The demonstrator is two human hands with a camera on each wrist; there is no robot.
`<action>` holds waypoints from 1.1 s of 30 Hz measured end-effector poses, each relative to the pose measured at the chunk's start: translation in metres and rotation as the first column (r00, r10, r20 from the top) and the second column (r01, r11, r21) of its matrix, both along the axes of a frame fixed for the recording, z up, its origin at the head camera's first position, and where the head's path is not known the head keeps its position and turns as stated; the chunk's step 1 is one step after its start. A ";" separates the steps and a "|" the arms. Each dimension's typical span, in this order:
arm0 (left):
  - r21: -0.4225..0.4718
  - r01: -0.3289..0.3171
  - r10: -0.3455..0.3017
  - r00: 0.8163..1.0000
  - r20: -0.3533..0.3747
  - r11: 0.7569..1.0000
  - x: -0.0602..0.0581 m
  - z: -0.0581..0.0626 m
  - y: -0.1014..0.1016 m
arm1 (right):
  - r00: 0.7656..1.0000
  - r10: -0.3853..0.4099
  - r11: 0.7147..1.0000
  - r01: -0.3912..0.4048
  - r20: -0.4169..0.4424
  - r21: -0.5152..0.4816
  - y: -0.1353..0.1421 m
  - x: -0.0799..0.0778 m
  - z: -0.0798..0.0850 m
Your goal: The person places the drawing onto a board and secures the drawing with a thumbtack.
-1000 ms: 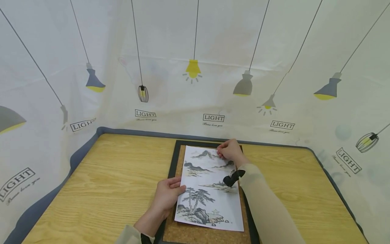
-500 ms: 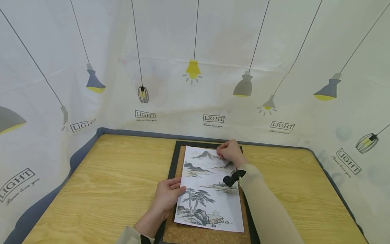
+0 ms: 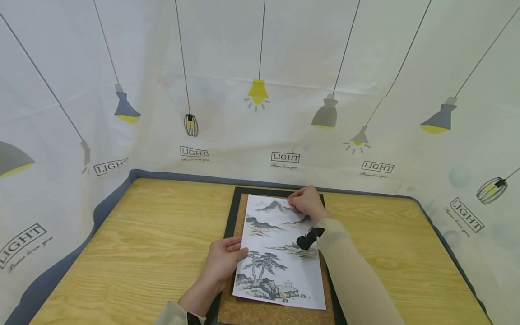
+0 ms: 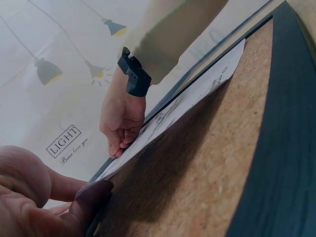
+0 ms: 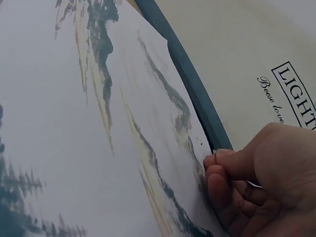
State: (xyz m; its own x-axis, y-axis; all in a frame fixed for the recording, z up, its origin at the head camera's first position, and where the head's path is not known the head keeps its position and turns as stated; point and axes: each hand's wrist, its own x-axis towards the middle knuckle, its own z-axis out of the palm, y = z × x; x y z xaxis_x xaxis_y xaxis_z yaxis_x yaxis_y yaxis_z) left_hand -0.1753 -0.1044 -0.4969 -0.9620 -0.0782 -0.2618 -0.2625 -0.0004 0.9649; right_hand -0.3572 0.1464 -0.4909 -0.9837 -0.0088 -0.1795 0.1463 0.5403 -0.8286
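Note:
A white sheet of paper (image 3: 280, 253) printed with an ink landscape lies over a black-framed corkboard (image 3: 276, 311). Its lower part is raised off the cork (image 4: 212, 168), leaving a shadow beneath. My left hand (image 3: 221, 262) pinches the sheet's left edge, thumb on the printed side. At the top edge of the sheet, my right hand (image 3: 306, 201) has thumb and forefinger pressed together. Between those fingertips shows a tiny pale pushpin (image 5: 214, 152), mostly hidden. Small dark specks mark the paper beside the fingers in the right wrist view.
The board's black frame (image 3: 232, 216) surrounds the cork on a wooden table (image 3: 154, 225). A white cloth (image 3: 227, 113) printed with lamps hangs behind the table and on both sides. A black wrist camera (image 3: 309, 238) on the right forearm hovers over the sheet.
Both hands and the sheet keep nearly the same places. Only a very slight shift shows at the right wrist.

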 end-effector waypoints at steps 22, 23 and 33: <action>0.012 0.010 -0.010 1.000 -0.009 1.000 0.001 0.001 0.001 | 0.997 -0.082 0.994 0.081 0.011 0.073 -0.001 0.005 0.004; 0.011 0.011 -0.011 1.000 -0.010 1.000 0.001 0.001 0.001 | 0.996 -0.085 0.994 0.084 0.011 0.070 0.000 0.005 0.004; 0.001 0.001 -0.001 1.000 -0.003 1.000 0.001 0.003 0.002 | 0.995 -0.098 0.994 0.098 0.001 0.057 -0.002 0.005 0.001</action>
